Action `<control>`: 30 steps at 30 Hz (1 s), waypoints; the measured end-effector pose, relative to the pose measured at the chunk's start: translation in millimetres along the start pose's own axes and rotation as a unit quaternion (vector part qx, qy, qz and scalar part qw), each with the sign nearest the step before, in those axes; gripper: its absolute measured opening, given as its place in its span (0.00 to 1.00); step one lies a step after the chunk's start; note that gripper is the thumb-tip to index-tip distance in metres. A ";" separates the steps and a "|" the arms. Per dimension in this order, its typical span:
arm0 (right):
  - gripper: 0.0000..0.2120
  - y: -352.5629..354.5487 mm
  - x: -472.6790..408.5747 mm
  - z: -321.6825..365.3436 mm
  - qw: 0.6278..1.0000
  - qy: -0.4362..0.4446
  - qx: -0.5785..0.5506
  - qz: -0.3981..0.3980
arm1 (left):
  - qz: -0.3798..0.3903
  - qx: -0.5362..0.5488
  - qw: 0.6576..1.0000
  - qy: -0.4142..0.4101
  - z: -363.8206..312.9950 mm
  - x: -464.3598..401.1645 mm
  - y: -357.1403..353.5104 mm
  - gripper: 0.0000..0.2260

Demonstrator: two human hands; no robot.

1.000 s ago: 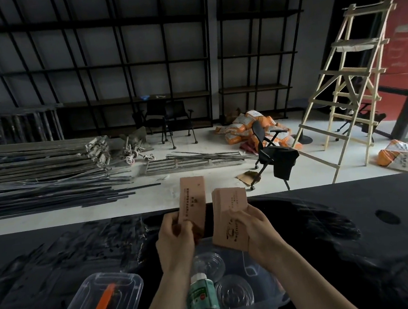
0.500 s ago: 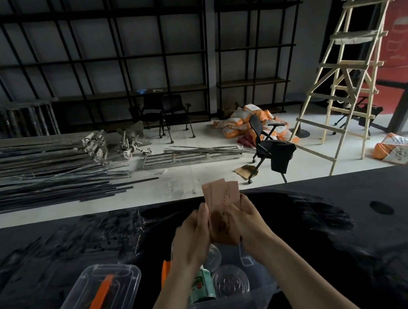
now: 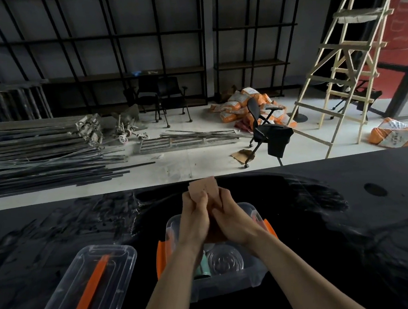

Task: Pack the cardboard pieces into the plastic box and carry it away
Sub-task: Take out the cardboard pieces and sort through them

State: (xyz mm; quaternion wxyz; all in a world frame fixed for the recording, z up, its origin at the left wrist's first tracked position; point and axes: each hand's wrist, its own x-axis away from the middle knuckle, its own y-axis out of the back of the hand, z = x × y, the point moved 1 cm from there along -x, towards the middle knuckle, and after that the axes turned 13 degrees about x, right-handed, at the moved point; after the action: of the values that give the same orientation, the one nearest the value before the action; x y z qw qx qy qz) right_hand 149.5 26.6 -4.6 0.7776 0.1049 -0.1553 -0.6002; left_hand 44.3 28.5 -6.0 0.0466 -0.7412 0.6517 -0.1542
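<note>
One black table [image 3: 329, 229] fills the lower half of the frame and carries everything the task concerns. At lower left lies the clear lid [image 3: 81, 293] with an orange handle, well apart from the box. At lower centre stands the clear plastic box [image 3: 225, 284], open, with orange clips at both sides; a clear round cup lid [image 3: 224, 260] and part of a green-labelled bottle [image 3: 201, 269] show inside it.

Above the box's far rim, at frame centre, the left hand [image 3: 194, 220] and right hand [image 3: 234, 222] meet around the cardboard pieces [image 3: 205, 188]. Both have fingers curled onto the stack, thumbs pressing on its near face; only its upper edge shows above the fingers.

Judged from this view, the cards are light, thin and fairly stiff, but loose against one another, so they may fan out or slide. A pinch across the stack's flat faces should keep them squared while lowering them in. The box looks rigid and light; its long sides under the rim look the best hold for carrying.
</note>
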 end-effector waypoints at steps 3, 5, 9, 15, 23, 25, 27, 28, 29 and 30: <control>0.11 3.4 -4.1 -1.8 0.999 0.001 0.039 -0.018 | 0.008 -0.065 0.998 -0.021 -3.5 -5.0 -7.6 0.11; 0.10 11.7 -1.9 1.0 0.997 -0.022 0.068 -0.028 | 0.040 -0.093 0.995 0.013 -1.1 -9.2 -7.7 0.13; 0.13 37.9 -0.6 -2.4 0.985 -0.080 0.121 -0.098 | 0.076 -0.242 0.967 -0.036 4.2 -10.0 7.1 0.13; 0.16 52.2 3.4 -5.3 0.963 -0.110 0.206 -0.133 | 0.276 -0.639 0.712 -0.095 26.6 -6.4 -4.7 0.15; 0.21 40.9 7.2 -10.3 0.931 -0.083 0.344 -0.084 | 0.312 -0.775 0.546 -0.066 50.1 -0.4 -21.2 0.25; 0.34 38.3 6.3 -11.6 0.936 -0.070 0.338 -0.061 | 0.305 -0.775 0.550 -0.058 50.8 -1.5 -21.7 0.25; 0.37 37.2 6.3 -10.3 0.939 -0.067 0.334 -0.054 | 0.308 -0.770 0.555 -0.069 48.5 -2.2 -20.4 0.26; 0.36 38.0 5.5 -10.3 0.938 -0.068 0.335 -0.057 | 0.310 -0.764 0.562 -0.069 47.0 -2.7 -19.2 0.27; 0.35 39.0 5.0 -10.3 0.938 -0.070 0.334 -0.064 | 0.311 -0.753 0.576 -0.064 46.0 -4.8 -17.2 0.28; 0.34 39.9 4.7 -9.6 0.937 -0.072 0.333 -0.072 | 0.315 -0.739 0.592 -0.062 43.9 -6.9 -14.4 0.30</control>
State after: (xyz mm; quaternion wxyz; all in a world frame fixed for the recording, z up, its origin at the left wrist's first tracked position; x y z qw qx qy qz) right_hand 190.0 32.1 1.1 0.6398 0.3256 -0.3940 -0.5740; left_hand 70.0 31.6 -44.9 -0.4314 -0.2780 0.7301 0.4512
